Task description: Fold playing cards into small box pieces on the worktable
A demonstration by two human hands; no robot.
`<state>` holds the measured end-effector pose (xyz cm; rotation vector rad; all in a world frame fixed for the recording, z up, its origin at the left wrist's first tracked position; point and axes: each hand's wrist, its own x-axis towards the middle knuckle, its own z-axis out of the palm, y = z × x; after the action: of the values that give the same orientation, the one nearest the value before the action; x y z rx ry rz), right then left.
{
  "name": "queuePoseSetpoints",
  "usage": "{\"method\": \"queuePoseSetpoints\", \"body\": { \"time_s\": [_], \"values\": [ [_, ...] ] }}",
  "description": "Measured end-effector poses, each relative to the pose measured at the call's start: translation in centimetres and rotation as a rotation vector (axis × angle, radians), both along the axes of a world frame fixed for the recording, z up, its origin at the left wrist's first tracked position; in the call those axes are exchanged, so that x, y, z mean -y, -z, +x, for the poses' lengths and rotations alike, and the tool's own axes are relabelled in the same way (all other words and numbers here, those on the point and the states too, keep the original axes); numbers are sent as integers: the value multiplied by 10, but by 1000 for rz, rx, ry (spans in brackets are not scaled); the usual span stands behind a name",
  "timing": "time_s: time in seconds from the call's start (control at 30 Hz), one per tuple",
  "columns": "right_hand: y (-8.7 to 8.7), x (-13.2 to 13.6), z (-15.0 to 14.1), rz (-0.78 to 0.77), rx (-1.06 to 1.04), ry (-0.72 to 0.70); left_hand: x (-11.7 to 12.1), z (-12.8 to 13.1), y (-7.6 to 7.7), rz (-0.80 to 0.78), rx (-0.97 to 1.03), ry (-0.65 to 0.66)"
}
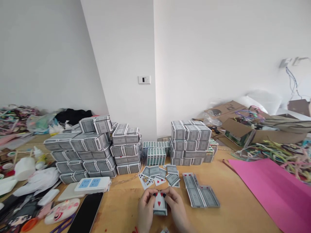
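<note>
At the lower centre of the frame I have both grips pinching a hearts card (159, 204): the left hand (145, 203) and right hand (175, 203) press their thumbs onto its face near the far end. I read its long axis as running up and down the frame, pointing almost straight away from me, with a grey patterned strip (160, 212) at its near end. Lower left I see a black phone (86, 212), tilted to the right; right of my hands, a flat grey-backed card assembly (200, 194) lies on the bench (206, 218). Just beyond my fingers, loose cards (154, 171) overlap at mixed angles. Farther off, green-and-white pieces (155, 157) stand between the left card-block stacks (91, 152) and right card-block stack (190, 142), before the wall (126, 48).
</note>
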<state>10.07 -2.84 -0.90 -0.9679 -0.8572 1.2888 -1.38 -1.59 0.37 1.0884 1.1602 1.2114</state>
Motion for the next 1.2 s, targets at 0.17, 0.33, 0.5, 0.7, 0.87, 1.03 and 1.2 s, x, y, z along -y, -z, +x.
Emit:
{"method": "queuePoseSetpoints", "body": {
  "time_s": [0.17,0.33,0.5,0.7,0.87,1.03,1.2],
  "values": [
    [0,-1,2,-7,16,28,1,1,0,-25,62,57],
    [-1,-1,4,-31,20,18,3,2,-4,-13,50,48],
    [0,-1,4,-43,35,24,4,2,-6,-1,50,57],
    [-6,0,4,-30,-2,-6,2,1,-8,-23,94,62],
    [-8,1,3,-58,-2,-37,2,2,-5,-46,112,95],
    [-5,3,1,-28,54,-36,2,3,-2,-68,94,72],
    [-6,5,-1,-26,57,-31,1,4,-1,-80,78,30]
  ]
}}
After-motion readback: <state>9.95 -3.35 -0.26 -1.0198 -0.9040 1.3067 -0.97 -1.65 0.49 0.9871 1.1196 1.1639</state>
